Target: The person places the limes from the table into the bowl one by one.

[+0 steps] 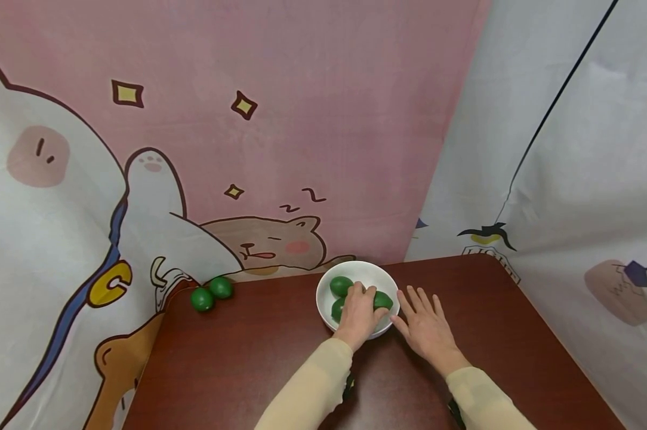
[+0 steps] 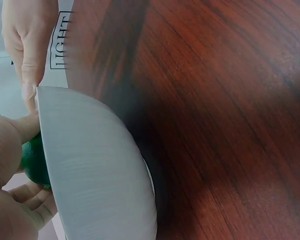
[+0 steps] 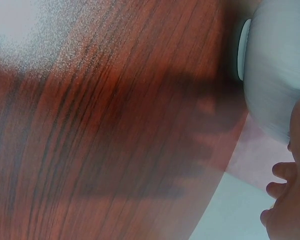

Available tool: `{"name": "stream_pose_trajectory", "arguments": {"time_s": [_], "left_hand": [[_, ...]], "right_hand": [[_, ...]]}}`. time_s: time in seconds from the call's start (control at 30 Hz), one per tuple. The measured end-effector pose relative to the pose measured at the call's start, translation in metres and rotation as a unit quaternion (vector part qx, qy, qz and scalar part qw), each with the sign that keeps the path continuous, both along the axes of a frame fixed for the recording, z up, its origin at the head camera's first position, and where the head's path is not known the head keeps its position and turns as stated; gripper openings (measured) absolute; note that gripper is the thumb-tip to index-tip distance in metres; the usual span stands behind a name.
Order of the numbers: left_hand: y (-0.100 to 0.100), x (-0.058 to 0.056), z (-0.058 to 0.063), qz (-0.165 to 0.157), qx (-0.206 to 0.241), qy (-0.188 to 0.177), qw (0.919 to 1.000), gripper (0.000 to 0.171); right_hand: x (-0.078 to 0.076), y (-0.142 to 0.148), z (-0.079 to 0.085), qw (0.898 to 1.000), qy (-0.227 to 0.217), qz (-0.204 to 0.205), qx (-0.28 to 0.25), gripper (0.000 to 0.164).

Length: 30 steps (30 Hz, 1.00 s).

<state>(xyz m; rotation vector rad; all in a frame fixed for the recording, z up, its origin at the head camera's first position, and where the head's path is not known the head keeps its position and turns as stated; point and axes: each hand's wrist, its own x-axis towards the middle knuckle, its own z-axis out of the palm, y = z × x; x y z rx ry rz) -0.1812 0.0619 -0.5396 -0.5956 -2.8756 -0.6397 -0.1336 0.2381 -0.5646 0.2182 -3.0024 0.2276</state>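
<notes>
A white bowl [image 1: 323, 297] stands near the back edge of the table, with several green limes [image 1: 341, 286] inside. My left hand [image 1: 358, 313] reaches down into it, thumb and fingers around a lime [image 1: 382, 300] at the right side. In the left wrist view that lime [image 2: 36, 162] shows between thumb and fingers, partly hidden behind the bowl wall [image 2: 95, 160]. My right hand [image 1: 427, 328] is held at the bowl's right rim, fingers extended and spread, thumb right at the rim. The right wrist view catches the right hand [image 3: 292, 195] beside the bowl [image 3: 277, 65].
Two more limes [image 1: 212, 293] lie side by side at the table's back left corner. Behind the dark red wooden table [image 1: 237, 358] hangs a pink and white cartoon cloth [image 1: 323, 119], close to its back edge.
</notes>
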Motion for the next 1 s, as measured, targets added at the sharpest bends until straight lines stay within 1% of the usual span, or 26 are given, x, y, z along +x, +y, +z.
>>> {"name": "stream_pose_trajectory", "arguments": {"time_s": [0.2,0.5,0.77,1.0], "left_hand": [[0.001,-0.004,-0.003,-0.002,-0.002,0.011,0.9999,0.051],[0.003,-0.009,-0.005,-0.003,-0.001,-0.005,1.0000,0.050],[0.006,-0.013,-0.009,-0.006,-0.015,-0.013,0.9998,0.049],[0.009,-0.014,-0.011,-0.005,-0.021,-0.029,0.9993,0.045]], "right_hand": [[-0.001,0.000,-0.001,1.000,0.004,0.002,0.000,0.068],[-0.001,0.000,-0.002,1.000,0.007,0.002,-0.003,0.068],[0.000,-0.001,-0.002,1.000,0.007,-0.001,-0.007,0.068],[0.000,-0.001,-0.001,1.000,0.006,-0.002,-0.005,0.068]]}}
